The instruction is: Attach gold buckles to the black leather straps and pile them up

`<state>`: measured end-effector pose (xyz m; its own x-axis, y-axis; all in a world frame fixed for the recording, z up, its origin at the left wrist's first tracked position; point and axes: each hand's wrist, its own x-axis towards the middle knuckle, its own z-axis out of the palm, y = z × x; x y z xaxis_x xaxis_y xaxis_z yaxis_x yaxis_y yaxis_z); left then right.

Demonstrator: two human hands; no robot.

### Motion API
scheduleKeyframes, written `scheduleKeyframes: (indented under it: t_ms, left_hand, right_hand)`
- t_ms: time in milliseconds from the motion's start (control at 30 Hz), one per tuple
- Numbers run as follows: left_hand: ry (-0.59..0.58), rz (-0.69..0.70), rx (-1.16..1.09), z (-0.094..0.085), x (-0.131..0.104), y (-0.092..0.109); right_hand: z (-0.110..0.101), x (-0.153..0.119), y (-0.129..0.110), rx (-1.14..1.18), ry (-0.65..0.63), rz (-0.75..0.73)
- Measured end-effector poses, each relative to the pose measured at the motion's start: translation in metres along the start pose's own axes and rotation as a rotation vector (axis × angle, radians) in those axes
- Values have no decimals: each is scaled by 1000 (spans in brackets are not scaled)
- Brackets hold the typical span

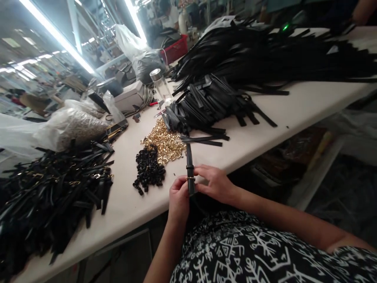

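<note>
Glass bottle (pixel 161 87) near pale box (pixel 129 97); red bin (pixel 176 49), seemingly plastic, beyond; tube lights (pixel 57 36) overhead.

Pale table (pixel 265 135): black straps (pixel 206 104), gold hardware (pixel 165 141), bottle (pixel 161 87).

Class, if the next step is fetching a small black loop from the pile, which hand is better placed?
Probably the left hand: it is nearer the black loops, while the right hand would reach across the strap.
</note>
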<state>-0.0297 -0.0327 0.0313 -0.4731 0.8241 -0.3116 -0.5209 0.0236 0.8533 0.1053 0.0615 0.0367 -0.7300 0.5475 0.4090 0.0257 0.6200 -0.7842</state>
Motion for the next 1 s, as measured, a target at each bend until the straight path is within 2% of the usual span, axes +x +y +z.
scheduleKeyframes:
  t_ms: [167,300,467,633,700,767,900,1000]
  left_hand:
    - [-7,1,-10,7,-4,-10]
    - [-19,56,37,7,-7,-18]
    - [-2,127,163,12,-9,-26]
    - [-39,220,369,5,-9,-20]
    - [-51,234,348,-2,-10,-14]
    - [-119,186,288,-10,-14,-5]
    - [-342,-24,246,-22,-25,9]
    - [-382,-127,251,-28,-29,10]
  right_hand:
    - [10,-7,5,370,100,70]
    - [14,-11,2,523,143,131]
    - [16,-8,-2,464,230,95]
    - [2,-6,-1,379,230,33]
    - [-7,-8,-1,345,194,28]
    - [-14,-14,-3,343,105,55]
    - [-19,-28,-8,485,-198,169]
    - [-15,-36,-12,647,-326,281]
